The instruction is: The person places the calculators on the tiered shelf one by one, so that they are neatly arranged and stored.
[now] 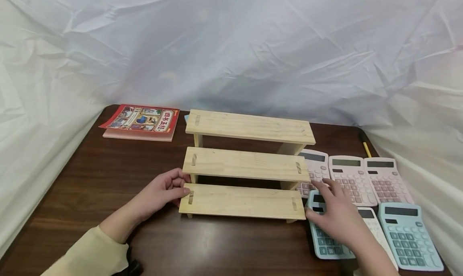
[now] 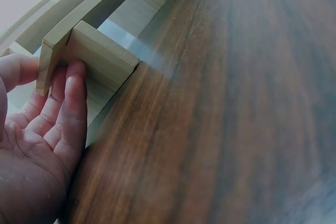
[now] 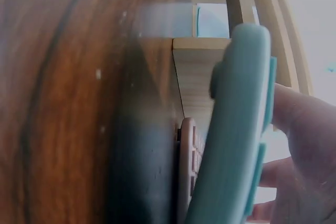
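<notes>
A three-tier wooden step rack [image 1: 246, 163] stands mid-table. My left hand [image 1: 159, 193] holds the left end of its lowest board [image 1: 242, 201]. In the left wrist view, the thumb lies at that board's edge [image 2: 50, 59] and the fingers reach underneath, beside the supporting leg [image 2: 97, 56]. At the rack's right end is my right hand [image 1: 338, 213], thumb and index spread apart, above a blue calculator [image 1: 323, 237]. The thumb is close to the lowest board; contact cannot be made out. That calculator's edge [image 3: 236, 124] partly covers the hand in the right wrist view.
Several pink calculators [image 1: 351, 179] lie right of the rack, with a white calculator [image 1: 376, 229] and another blue calculator [image 1: 410, 235] nearer the front. A red book [image 1: 142, 121] lies at the back left. A black-and-yellow pen [image 1: 366, 145] is near the right edge. White sheeting surrounds the table.
</notes>
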`<state>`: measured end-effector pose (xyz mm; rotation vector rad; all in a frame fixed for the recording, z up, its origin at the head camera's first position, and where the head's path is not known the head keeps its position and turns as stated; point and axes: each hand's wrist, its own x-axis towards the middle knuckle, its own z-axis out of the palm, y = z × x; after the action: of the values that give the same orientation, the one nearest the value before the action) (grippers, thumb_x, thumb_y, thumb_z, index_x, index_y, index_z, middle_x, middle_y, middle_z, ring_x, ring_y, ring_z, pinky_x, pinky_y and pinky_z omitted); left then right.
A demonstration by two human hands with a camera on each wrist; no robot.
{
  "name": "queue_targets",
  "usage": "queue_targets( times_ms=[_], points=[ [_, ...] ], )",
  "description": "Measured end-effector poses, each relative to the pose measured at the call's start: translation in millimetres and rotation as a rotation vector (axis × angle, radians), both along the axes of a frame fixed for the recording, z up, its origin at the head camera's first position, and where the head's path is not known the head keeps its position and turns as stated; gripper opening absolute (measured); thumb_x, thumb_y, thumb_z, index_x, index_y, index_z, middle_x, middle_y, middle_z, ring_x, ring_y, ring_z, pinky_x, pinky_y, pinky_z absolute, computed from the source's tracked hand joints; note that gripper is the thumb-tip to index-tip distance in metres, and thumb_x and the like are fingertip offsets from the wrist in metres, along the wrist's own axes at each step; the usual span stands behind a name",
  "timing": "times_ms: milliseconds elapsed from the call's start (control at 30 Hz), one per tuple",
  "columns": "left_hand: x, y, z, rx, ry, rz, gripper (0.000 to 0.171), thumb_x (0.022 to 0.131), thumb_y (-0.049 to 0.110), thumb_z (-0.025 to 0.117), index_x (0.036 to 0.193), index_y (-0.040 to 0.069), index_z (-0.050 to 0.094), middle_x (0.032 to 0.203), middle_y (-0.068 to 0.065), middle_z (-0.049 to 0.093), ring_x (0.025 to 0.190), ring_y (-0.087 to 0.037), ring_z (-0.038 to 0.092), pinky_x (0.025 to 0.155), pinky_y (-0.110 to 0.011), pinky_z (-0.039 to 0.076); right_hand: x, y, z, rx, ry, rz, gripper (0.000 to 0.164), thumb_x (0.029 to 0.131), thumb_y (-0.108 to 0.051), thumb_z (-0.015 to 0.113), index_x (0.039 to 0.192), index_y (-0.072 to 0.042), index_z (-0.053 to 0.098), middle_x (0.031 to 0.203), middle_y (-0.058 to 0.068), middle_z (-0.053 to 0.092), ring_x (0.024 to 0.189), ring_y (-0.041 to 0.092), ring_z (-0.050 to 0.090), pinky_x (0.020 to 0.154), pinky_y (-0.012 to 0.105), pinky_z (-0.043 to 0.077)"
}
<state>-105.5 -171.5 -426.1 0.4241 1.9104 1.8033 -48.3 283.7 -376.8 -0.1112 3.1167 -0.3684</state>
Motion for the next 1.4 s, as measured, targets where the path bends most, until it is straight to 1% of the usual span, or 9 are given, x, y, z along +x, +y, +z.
queue_targets(
  times_ms=[100,233,333,500,733,967,1100,1233,1400],
  points=[
    [-0.6,0,1.4,-0.007,-0.002,0.004,0.034,0.095,0.02,0.064,0.119,0.001,0.05,0.099,-0.019,0.065,0.082,-0.028,0.066,0.065,-0.045,0.057,-1.1,-1,2.8,-0.048,0.047,0.01,0.073,0.077,-0.034,0.077,0.139,-0.007,0.048,0.14,0.029,0.034,0.123,0.052,0.032,0.083,0.07,0.037],
    [-2.5,-1,3.7,-0.015,0.023,0.008,0.034,0.095,0.02,0.065,0.118,0.001,0.05,0.099,-0.018,0.065,0.085,-0.028,0.065,0.068,-0.045,0.057,-3.4,0,13.7,-0.084,0.156,0.035,0.071,0.076,-0.029,0.077,0.136,-0.004,0.048,0.14,0.028,0.035,0.122,0.053,0.032,0.082,0.071,0.033],
    [-3.3,-3,4.5,-0.023,0.026,0.006,0.033,0.095,0.02,0.065,0.118,0.001,0.05,0.098,-0.018,0.065,0.086,-0.026,0.065,0.07,-0.044,0.057,-5.5,1,29.0,-0.097,0.222,0.056,0.07,0.075,-0.026,0.077,0.136,-0.004,0.048,0.141,0.026,0.036,0.122,0.055,0.03,0.083,0.071,0.03],
    [-4.7,-8,7.0,-0.029,0.017,0.0,0.033,0.095,0.019,0.064,0.117,-0.001,0.049,0.098,-0.018,0.065,0.087,-0.027,0.065,0.071,-0.044,0.057,-10.6,-6,59.0,-0.18,0.33,0.103,0.073,0.073,-0.021,0.078,0.137,-0.006,0.048,0.144,0.022,0.036,0.123,0.053,0.028,0.086,0.069,0.026],
    [-8.2,-4,10.1,-0.006,0.015,-0.032,0.034,0.096,0.018,0.063,0.119,-0.001,0.047,0.096,-0.019,0.066,0.087,-0.028,0.066,0.071,-0.044,0.057,-21.3,-33,89.4,-0.252,0.461,0.209,0.073,0.069,-0.017,0.078,0.135,-0.008,0.051,0.148,0.016,0.035,0.127,0.045,0.027,0.092,0.064,0.023],
    [-8.1,0,5.8,0.017,0.008,-0.062,0.032,0.097,0.017,0.061,0.118,-0.002,0.047,0.089,-0.019,0.065,0.071,-0.022,0.063,0.062,-0.037,0.056,-30.5,-70,115.5,-0.222,0.563,0.233,0.069,0.068,-0.024,0.075,0.132,-0.01,0.053,0.146,0.016,0.037,0.123,0.046,0.03,0.088,0.065,0.024],
    [-6.0,-1,4.8,0.027,0.009,-0.053,0.032,0.097,0.016,0.061,0.118,-0.003,0.046,0.088,-0.019,0.065,0.071,-0.021,0.063,0.061,-0.036,0.056,-38.0,-92,127.5,-0.216,0.629,0.256,0.068,0.069,-0.029,0.071,0.132,-0.011,0.054,0.145,0.016,0.039,0.123,0.047,0.03,0.088,0.067,0.024],
    [-3.7,-1,3.9,0.037,0.017,-0.049,0.031,0.097,0.015,0.061,0.118,-0.003,0.047,0.088,-0.019,0.065,0.075,-0.022,0.064,0.063,-0.037,0.056,-48.2,-107,132.7,-0.225,0.634,0.266,0.067,0.072,-0.028,0.072,0.134,-0.012,0.053,0.146,0.014,0.038,0.124,0.045,0.031,0.085,0.065,0.026],
    [-0.5,-1,3.9,0.03,0.004,-0.046,0.032,0.096,0.016,0.062,0.118,-0.002,0.048,0.089,-0.02,0.065,0.077,-0.024,0.065,0.064,-0.039,0.057,-59.1,-114,132.6,-0.246,0.559,0.203,0.067,0.075,-0.026,0.074,0.137,-0.015,0.05,0.148,0.012,0.035,0.125,0.043,0.029,0.084,0.065,0.026]
  ],
)
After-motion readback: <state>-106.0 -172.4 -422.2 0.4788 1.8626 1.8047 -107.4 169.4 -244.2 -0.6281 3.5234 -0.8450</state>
